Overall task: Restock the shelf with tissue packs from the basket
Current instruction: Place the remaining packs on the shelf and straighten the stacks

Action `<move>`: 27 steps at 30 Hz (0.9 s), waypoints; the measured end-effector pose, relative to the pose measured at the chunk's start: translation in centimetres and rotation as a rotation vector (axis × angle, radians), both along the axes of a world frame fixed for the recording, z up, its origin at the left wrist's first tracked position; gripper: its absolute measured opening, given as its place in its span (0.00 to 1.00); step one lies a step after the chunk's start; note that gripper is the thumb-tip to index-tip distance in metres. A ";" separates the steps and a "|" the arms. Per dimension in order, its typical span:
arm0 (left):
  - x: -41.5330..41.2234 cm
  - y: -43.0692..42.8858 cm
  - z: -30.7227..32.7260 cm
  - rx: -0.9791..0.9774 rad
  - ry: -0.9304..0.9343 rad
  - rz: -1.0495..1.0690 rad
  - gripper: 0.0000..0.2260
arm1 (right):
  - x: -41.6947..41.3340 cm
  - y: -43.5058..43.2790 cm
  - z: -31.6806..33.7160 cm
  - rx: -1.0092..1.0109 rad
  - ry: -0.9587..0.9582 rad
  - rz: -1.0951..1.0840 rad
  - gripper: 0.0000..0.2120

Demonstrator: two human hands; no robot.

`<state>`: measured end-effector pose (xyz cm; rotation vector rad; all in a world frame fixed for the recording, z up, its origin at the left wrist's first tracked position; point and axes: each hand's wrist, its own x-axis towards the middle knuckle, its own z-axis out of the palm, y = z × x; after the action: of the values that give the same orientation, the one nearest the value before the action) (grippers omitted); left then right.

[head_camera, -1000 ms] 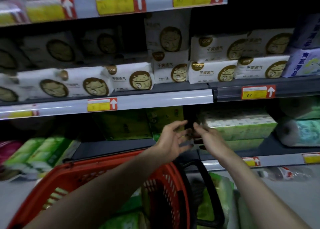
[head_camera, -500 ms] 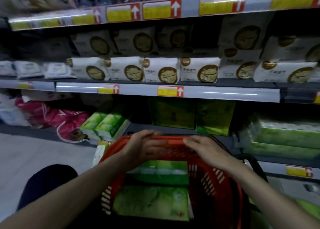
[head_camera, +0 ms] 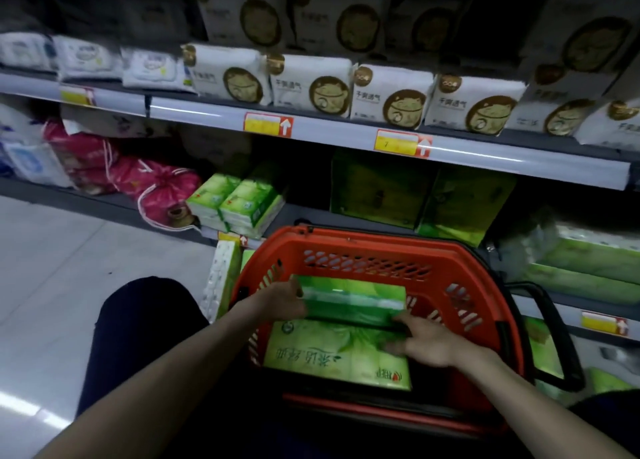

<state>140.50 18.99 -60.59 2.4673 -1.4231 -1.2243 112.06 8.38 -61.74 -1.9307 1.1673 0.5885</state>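
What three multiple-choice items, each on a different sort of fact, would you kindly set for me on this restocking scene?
1. Where does the upper green pack lie?
A on the floor; B in the basket; C on a shelf.

2. What colour is the basket?
A blue; B grey; C red.

3. What is the left hand doing?
A gripping the upper green pack's left end; B hanging idle; C holding a price tag.

Answers:
1 B, the basket's walls stand around the pack.
2 C, its rim and lattice walls are red.
3 A, its fingers curl over that end of the pack.
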 end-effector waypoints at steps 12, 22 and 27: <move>-1.8 2.4 -4.5 0.155 -0.128 -0.569 0.56 | 1.9 2.7 -2.2 -0.187 0.098 0.481 0.61; -2.4 2.9 -4.5 0.033 -0.203 -0.562 0.53 | 1.9 2.7 -3.2 -0.208 0.044 0.435 0.60; -1.6 3.0 -2.2 -0.088 -0.147 -0.515 0.53 | 1.6 1.2 -1.7 -0.155 -0.019 0.350 0.64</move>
<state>138.86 21.98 -62.75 2.2436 -2.1957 -1.0195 113.63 9.58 -63.48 -2.2905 0.8892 0.6760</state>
